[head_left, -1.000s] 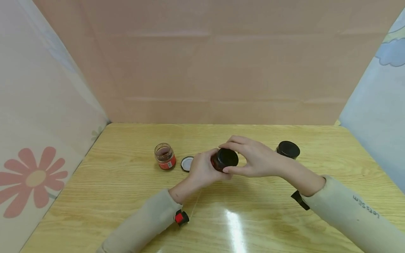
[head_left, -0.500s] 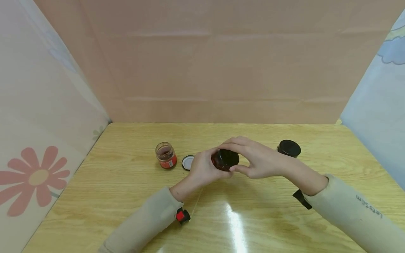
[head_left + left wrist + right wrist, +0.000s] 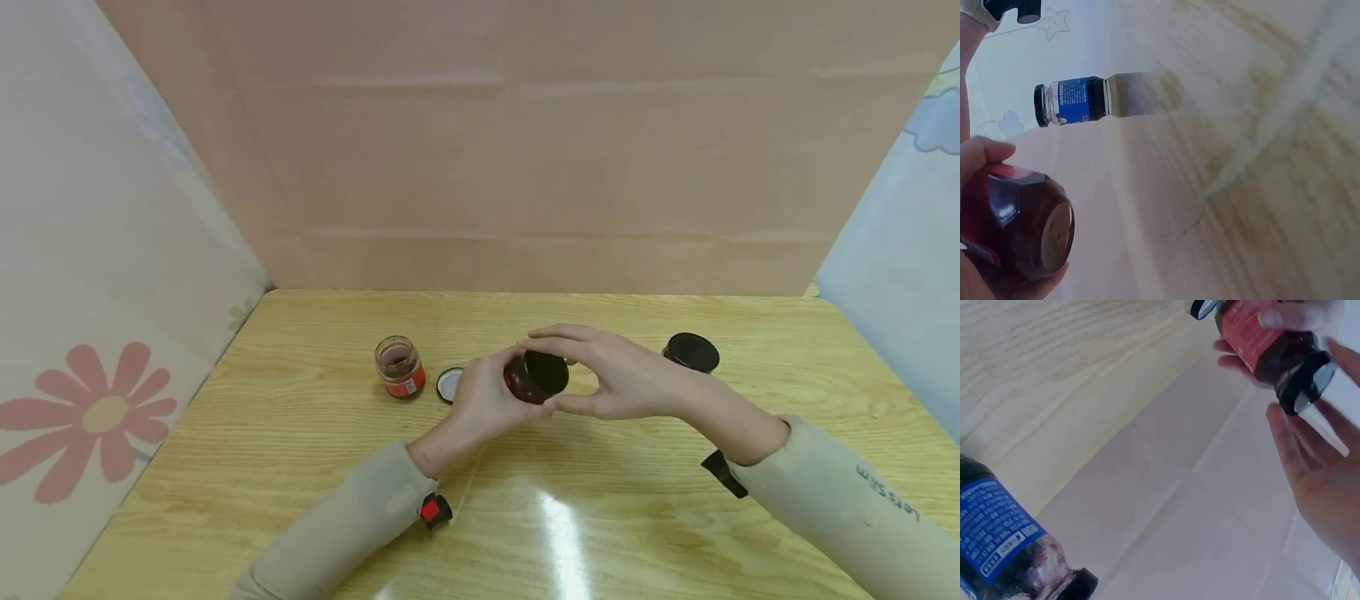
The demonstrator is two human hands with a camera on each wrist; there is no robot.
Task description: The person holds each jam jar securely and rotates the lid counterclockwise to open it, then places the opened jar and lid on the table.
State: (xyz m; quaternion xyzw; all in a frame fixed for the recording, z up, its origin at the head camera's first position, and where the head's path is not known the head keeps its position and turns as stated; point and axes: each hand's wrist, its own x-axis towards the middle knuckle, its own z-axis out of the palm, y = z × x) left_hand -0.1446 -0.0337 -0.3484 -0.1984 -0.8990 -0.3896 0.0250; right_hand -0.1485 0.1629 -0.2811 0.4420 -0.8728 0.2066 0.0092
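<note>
My left hand [image 3: 483, 398] grips a glass jar [image 3: 520, 379] of dark red contents around its body, above the table. Its red label [image 3: 1249, 331] shows in the right wrist view, and its base [image 3: 1058, 237] in the left wrist view. The jar leans to the right, with a black lid [image 3: 547, 372] on top. My right hand [image 3: 622, 375] spans this lid, fingertips at the far edge and thumb at the near edge. An open jar [image 3: 401, 367] with a red label stands to the left. Beside it a loose lid [image 3: 449, 384] lies white inside up, partly hidden by my left hand.
Behind my right forearm stands another black-lidded jar [image 3: 691, 352]; the left wrist view shows its blue label [image 3: 1073, 100]. The wooden table [image 3: 300, 400] ends at a pinkish-brown backdrop [image 3: 495, 167]. Patterned side panels stand left and right.
My right fingers and thumb have shifted around the lid while my left hand keeps hold of the jar. The whole head view has drifted slightly; the standing jars stay put.
</note>
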